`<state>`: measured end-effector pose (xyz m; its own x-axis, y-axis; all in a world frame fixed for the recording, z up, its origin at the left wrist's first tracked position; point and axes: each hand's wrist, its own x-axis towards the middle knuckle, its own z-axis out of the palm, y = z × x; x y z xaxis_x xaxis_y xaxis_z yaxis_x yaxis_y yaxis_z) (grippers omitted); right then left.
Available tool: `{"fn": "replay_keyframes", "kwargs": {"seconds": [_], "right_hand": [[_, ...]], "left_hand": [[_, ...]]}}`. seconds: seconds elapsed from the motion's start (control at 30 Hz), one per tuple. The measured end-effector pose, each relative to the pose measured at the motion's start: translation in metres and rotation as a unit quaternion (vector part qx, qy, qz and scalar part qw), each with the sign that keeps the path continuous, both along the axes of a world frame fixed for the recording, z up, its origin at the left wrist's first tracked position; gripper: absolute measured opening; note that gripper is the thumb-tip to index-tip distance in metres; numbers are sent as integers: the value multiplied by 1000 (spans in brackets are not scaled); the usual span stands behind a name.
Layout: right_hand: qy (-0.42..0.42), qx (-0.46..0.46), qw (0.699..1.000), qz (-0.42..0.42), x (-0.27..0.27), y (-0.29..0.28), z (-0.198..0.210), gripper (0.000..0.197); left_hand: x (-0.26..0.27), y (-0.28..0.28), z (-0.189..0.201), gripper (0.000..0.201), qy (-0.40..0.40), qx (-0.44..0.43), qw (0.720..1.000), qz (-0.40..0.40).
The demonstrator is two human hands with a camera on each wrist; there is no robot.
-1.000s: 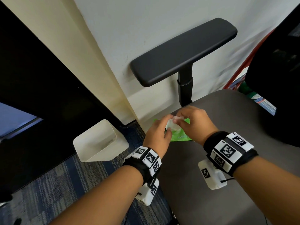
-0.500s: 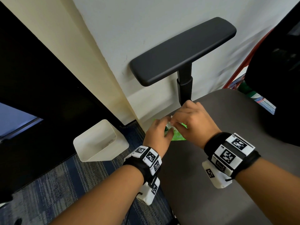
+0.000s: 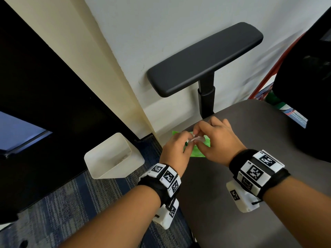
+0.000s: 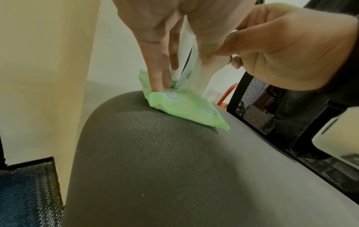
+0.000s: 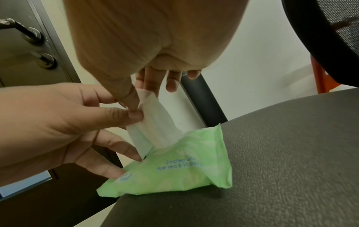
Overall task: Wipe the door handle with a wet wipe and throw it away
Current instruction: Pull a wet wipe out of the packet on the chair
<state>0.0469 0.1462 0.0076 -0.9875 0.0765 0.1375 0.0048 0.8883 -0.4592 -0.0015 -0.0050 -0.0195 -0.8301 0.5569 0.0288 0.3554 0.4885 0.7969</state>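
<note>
A green wet wipe pack (image 5: 180, 170) lies at the front left corner of the grey chair seat (image 3: 250, 176). My right hand (image 5: 139, 92) pinches a white wipe (image 5: 155, 122) between thumb and fingers, and the wipe stands partly out of the pack's opening. My left hand (image 5: 134, 135) holds the pack (image 4: 186, 106) down with its fingers, its thumb and forefinger pinching the lifted flap beside the wipe (image 4: 204, 73). In the head view both hands meet over the pack (image 3: 197, 153). The dark door handle (image 5: 17, 27) shows far left in the right wrist view.
A white waste bin (image 3: 111, 158) stands on the blue carpet left of the chair, by the dark door (image 3: 35, 86). The chair's black armrest (image 3: 206, 58) juts out above and behind my hands. The mesh backrest (image 3: 304, 86) rises on the right.
My right hand has shifted a little over the pack and drawn the white wipe up out of it. The left hand has stayed on the pack.
</note>
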Motion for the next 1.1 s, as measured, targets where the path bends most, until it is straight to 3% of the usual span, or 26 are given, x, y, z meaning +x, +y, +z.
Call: {"fn": "replay_keyframes", "kwargs": {"seconds": [0.17, 0.3, 0.5, 0.67, 0.93, 1.1], "right_hand": [[-25, 12, 999, 20, -1, 0, 3, 26], [-63, 76, 995, 35, -1, 1, -4, 35], [-68, 138, 987, 41, 1, -1, -16, 25], [-81, 123, 988, 43, 2, 3, -19, 10], [-172, 144, 973, 60, -6, 4, -16, 27], [-202, 148, 967, 48, -10, 0, -12, 26]], "left_hand": [[1, -3, -2, 9, -10, 9, 1000, -10], [2, -1, 0, 3, -42, 6, 999, -6], [3, 2, 4, 6, -37, -25, 999, -15], [6, 3, 10, 8, -66, -23, 997, -18], [3, 0, 15, 5, 34, -29, 999, -23], [2, -1, 29, 24, 63, -27, 997, -32]]}}
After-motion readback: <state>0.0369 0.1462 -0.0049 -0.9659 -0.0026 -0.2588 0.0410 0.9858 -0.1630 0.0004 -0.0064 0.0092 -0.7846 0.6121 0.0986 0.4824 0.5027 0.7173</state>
